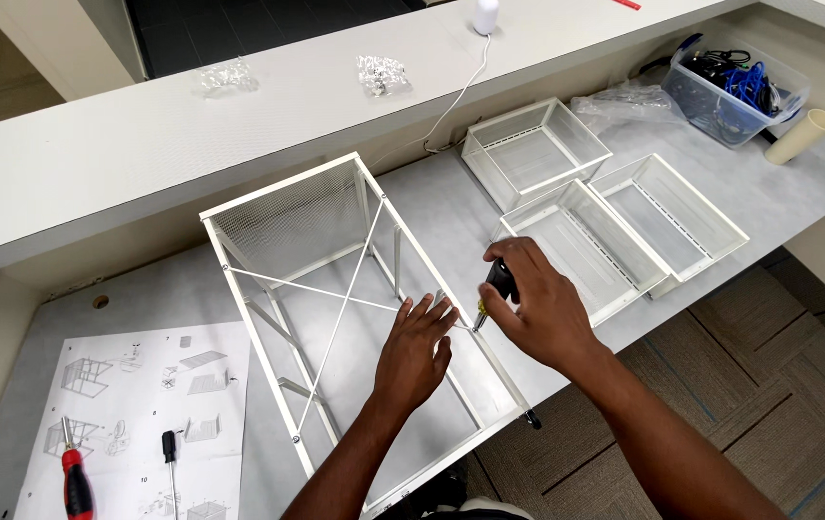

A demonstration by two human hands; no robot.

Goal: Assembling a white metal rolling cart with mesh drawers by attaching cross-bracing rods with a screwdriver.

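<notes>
Grey desk (798, 183) under a long white ledge (94, 144) is carrying a white wire-mesh frame (335, 289) lying on its side near the front edge — three white mesh drawers (615, 202) sitting just to its right, an instruction sheet (143, 404) with a red-handled screwdriver (75, 481) lying to its left. Left hand (414, 351) is resting flat on the frame's top rail, fingers spread, while the right hand (537, 308) is pinching a black-handled screwdriver (495, 289) — tip touching that rail.

One head cam only, worn high, tilted steeply down and fwd over the table (143, 289). Close range: forearms enter from 6 o'clock, raised ledge (191, 125) runs across toward 12. No 2nd view, so no overlap.
</notes>
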